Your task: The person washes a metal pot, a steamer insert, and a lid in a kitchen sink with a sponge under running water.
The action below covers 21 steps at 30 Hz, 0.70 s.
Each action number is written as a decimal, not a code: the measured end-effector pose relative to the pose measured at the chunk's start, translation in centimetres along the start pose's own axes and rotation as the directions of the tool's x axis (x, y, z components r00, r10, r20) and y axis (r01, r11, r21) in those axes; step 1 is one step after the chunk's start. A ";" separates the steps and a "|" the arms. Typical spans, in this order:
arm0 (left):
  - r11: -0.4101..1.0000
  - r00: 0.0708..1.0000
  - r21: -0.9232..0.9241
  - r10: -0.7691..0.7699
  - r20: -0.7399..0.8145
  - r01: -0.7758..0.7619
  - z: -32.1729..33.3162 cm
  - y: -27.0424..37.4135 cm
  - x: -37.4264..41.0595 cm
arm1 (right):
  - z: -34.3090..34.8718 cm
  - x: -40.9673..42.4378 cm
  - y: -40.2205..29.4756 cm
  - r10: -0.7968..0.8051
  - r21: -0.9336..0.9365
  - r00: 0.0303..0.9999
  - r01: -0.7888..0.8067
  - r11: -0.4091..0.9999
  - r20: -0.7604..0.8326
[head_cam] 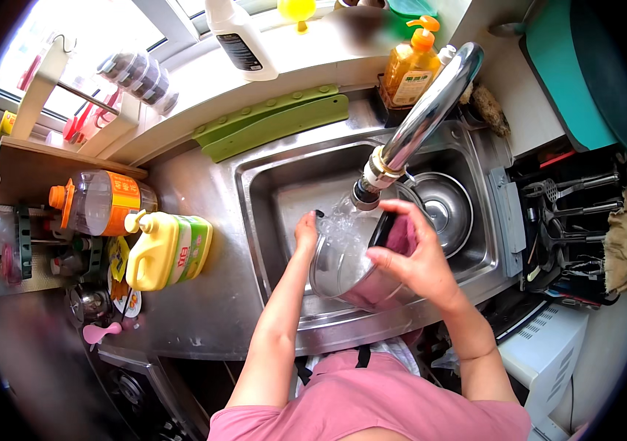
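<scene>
A shiny stainless steel pot [365, 289] is held tilted over the sink [302, 193], with pink reflections on its wall. Water runs from the faucet nozzle [365, 194] and splashes inside it. My left hand [306, 230] grips the pot's far left side, where a bit of black handle shows past the fingers. On the right, my right hand [421, 256] has its thumb and fingers around another black handle [382, 227]. Behind the right hand, a round metal basin [459, 209] lies in the sink's right part. Its left side is partly hidden.
The chrome spout [437, 102] arches over the sink from the back right. A yellow jug of detergent [167, 252] and an oil bottle [105, 201] stand on the left counter. Green splash guards [277, 124] line the back edge. Utensils [572, 209] lie in a rack at right.
</scene>
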<state>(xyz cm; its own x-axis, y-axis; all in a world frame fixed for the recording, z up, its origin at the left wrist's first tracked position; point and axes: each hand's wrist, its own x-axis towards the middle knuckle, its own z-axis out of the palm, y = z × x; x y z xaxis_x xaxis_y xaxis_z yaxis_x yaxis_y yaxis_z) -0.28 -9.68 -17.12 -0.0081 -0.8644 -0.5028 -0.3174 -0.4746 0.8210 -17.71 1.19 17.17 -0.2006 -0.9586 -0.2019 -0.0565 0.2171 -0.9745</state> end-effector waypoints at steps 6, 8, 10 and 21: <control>0.944 0.809 0.054 -0.309 0.500 0.327 0.6 3.3 -3.9 | -1.3 1.4 -3.6 0.152 0.181 0.988 -0.149 0.972 -0.002; 0.962 0.797 0.049 -0.251 0.550 0.269 1.1 2.4 -4.4 | -2.2 2.4 -3.4 0.138 0.234 0.990 -0.126 0.964 -0.034; 0.978 0.726 0.039 -0.177 0.664 0.203 0.9 2.2 -4.4 | -3.7 3.5 -2.6 0.139 0.296 0.988 -0.112 0.949 -0.073; 0.894 0.518 -0.087 -0.173 0.838 0.440 -2.7 4.4 -4.8 | -7.1 4.1 0.7 0.319 0.531 0.945 -0.235 0.814 -0.070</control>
<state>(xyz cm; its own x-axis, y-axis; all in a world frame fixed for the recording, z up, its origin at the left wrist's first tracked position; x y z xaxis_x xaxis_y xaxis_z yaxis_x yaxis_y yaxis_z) 0.93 -8.07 -10.37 -0.7435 -0.2264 -0.6292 -0.2047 -0.8187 0.5365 -25.56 -1.27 16.38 -0.2757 -0.8241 -0.4948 0.5209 0.3045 -0.7974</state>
